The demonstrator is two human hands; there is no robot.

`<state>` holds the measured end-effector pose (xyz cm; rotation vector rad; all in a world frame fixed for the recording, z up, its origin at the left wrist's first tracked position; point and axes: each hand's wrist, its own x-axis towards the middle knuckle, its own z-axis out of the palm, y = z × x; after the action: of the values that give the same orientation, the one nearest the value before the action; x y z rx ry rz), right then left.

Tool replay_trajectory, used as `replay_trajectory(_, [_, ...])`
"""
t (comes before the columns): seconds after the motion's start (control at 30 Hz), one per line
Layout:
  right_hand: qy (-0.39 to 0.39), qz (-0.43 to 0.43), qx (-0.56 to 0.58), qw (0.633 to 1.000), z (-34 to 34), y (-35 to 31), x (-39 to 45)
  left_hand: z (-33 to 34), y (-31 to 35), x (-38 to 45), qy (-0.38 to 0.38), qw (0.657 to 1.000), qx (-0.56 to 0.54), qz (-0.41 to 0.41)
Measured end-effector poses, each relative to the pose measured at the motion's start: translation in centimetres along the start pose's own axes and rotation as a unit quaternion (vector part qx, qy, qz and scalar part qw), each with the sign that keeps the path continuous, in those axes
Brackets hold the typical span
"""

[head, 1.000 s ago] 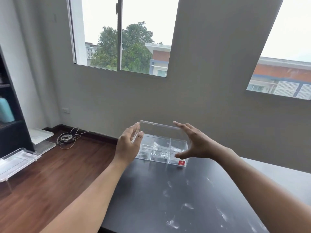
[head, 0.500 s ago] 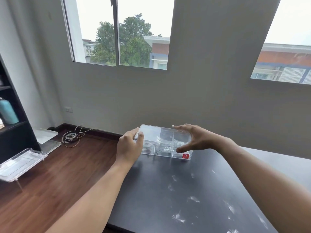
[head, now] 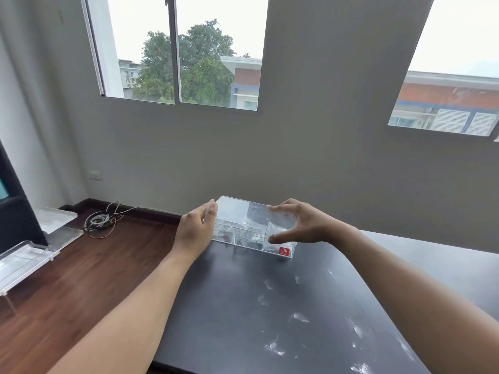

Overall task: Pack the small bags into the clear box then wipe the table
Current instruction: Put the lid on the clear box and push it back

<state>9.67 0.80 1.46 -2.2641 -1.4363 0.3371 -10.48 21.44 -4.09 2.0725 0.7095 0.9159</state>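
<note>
The clear box (head: 278, 245) stands at the far left corner of the black table (head: 232, 306), a red sticker (head: 285, 251) on its front right corner. Small bags (head: 249, 238) show dimly through its walls, in separate compartments. Its clear lid (head: 240, 211) lies nearly flat on top. My left hand (head: 195, 230) pinches the lid's left edge. My right hand (head: 305, 225) spans the right end, fingers straight on top of the lid and thumb in front of the box wall.
White smears (head: 297, 317) dot the table between me and the box. The table's left edge drops to a wooden floor with a cable coil (head: 100, 221), clear plastic trays (head: 24, 260) and a black shelf (head: 13, 211). A grey wall stands close behind the box.
The lid stood raised a second ago and has come down onto the box, both hands lowering with it. The camera has tilted slightly.
</note>
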Motion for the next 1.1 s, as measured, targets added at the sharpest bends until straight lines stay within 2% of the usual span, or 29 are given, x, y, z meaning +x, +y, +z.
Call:
replay_trajectory(0.27, [-0.001,-0.001,0.036,0.999,0.1,0.4,-0.5,0.0,-0.3,-0.2,0.010,1.000,-0.009,0.006])
replay_trajectory(0.43, [-0.007,-0.014,0.036,0.999,0.0,0.5,-0.5,0.0,-0.5,-0.4,0.079,0.996,0.024,0.036])
replay_trajectory(0.63, [-0.036,-0.011,0.019,0.999,-0.8,0.3,-0.2,0.1,0.0,-0.6,0.108,0.989,0.094,0.040])
replay_trajectory(0.87, [-0.044,-0.015,0.007,0.999,-0.7,0.3,0.2,0.2,0.2,-0.9,0.098,0.987,0.122,0.040])
replay_trajectory(1.1, [-0.041,-0.021,0.013,0.999,-0.4,0.4,-0.3,0.2,0.3,-1.1,0.092,0.991,0.086,0.048])
